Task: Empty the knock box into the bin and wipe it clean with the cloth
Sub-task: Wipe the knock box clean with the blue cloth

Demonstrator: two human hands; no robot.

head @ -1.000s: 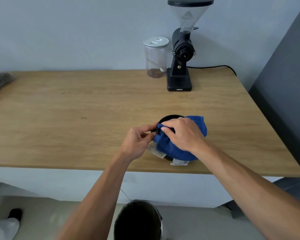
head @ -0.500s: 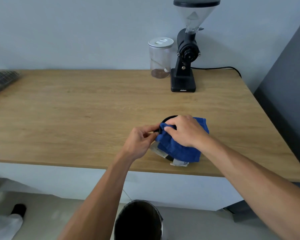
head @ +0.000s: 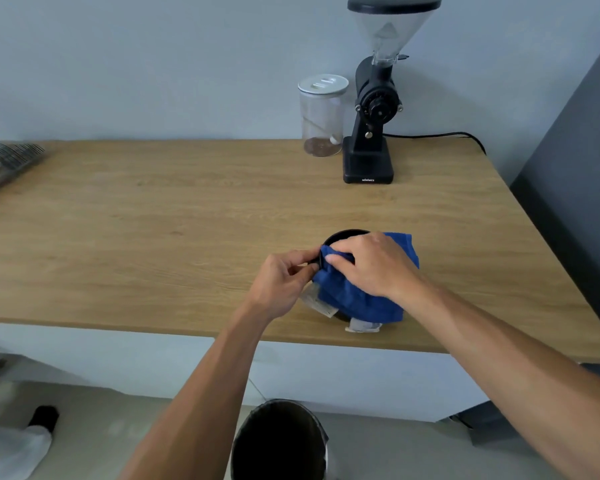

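Both hands met at the black knock box (head: 343,237), which stood near the front edge of the wooden counter (head: 153,237). Left hand (head: 284,282) pinched its rim between thumb and fingers; right hand (head: 374,265) pressed the blue cloth (head: 357,303) over the box, fingers curled, apparently gripping the fabric. Below on the floor stood the bin (head: 279,441), open-mouthed.

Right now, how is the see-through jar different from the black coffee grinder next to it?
The jar is clear with a white lid; the grinder is mostly black, with only its top funnel clear. The jar is short; the grinder stands much taller. The jar has a little brown stuff at the bottom; the grinder's funnel looks empty. A black cord runs from the grinder; the jar has none. Both stand upright at the back of the wooden counter.
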